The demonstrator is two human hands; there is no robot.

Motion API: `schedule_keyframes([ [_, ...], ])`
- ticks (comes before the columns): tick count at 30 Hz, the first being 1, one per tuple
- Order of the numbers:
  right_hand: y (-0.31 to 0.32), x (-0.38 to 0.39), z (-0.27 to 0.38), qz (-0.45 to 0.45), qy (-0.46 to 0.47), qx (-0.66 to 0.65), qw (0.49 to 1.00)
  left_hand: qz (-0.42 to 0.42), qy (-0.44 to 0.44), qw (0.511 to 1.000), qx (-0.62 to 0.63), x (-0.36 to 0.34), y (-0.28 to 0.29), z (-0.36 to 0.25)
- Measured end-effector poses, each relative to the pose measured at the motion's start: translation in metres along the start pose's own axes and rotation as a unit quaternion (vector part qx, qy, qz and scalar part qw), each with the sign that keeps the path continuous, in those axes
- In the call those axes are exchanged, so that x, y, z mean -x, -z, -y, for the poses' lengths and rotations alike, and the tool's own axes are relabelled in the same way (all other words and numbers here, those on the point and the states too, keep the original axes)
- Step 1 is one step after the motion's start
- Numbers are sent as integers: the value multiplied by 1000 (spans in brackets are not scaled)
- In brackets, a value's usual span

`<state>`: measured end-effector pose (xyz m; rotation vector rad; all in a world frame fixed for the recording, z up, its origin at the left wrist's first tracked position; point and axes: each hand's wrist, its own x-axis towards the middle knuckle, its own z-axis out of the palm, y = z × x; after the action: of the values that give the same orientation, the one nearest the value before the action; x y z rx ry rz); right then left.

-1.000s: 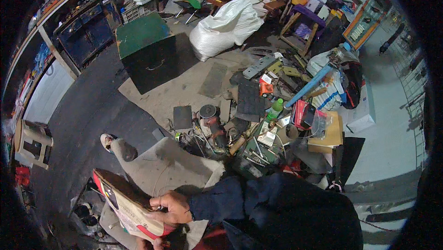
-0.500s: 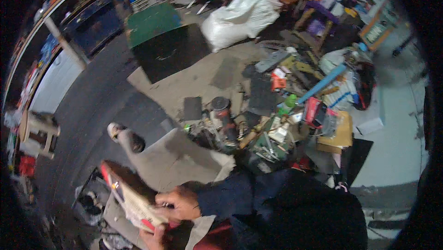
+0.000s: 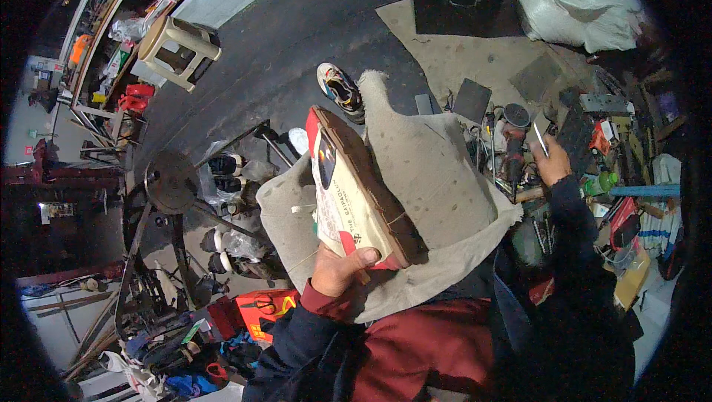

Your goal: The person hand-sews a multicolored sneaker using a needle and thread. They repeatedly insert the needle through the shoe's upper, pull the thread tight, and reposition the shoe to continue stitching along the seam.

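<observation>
My left hand (image 3: pixel 335 272) grips a cream and red sneaker (image 3: pixel 343 213) by one end, thumb on the edge of its brown sole (image 3: pixel 371 187). The shoe is tipped on its side above the grey cloth (image 3: pixel 452 179) across my lap. A thin thread crosses the sole, and another strand hangs beside the shoe. Out to the right, my right hand (image 3: pixel 554 162) is closed on a slim metal tool (image 3: pixel 541 139), pointing up; its exact kind I cannot make out. That hand is over the spread of tools, beside a red and black power tool (image 3: pixel 514 142).
Another sneaker (image 3: pixel 341 90) is beyond the cloth. At the left stand a beige stool (image 3: pixel 178 50) and a metal stand with a round plate (image 3: pixel 176 182). A dark box (image 3: pixel 460 1) and white sack (image 3: pixel 578 12) lie far right. An orange box (image 3: pixel 263 313) sits near my left arm.
The view has swung, shifting the scene to the right. My right hand has left the sneaker and moved out right over the tools. My left hand still holds the shoe.
</observation>
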<state>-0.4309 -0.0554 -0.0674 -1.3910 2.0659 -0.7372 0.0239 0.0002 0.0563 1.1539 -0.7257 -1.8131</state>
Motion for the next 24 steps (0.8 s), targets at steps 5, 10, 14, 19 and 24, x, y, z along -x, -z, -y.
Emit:
schedule_keyframes([
  [5, -20, 64, 35, -18, 42, -61, 997, -10, 9, 1000, 20, 0, 1, 4],
  [10, -22, 150, 171, 282, 120, -256, 917, 0, 23, 1000, -17, -4, 6, 7],
  [14, -31, 158, 210, 320, 185, -286, 884, 10, -3, 1000, 4, -3, 5, 10],
  [19, -40, 158, 207, 319, 178, -287, 886, -11, 15, 1000, 0, 0, 3, 7],
  [24, -39, 159, 208, 324, 195, -252, 891, -6, 6, 1000, 8, -1, 6, 8],
])
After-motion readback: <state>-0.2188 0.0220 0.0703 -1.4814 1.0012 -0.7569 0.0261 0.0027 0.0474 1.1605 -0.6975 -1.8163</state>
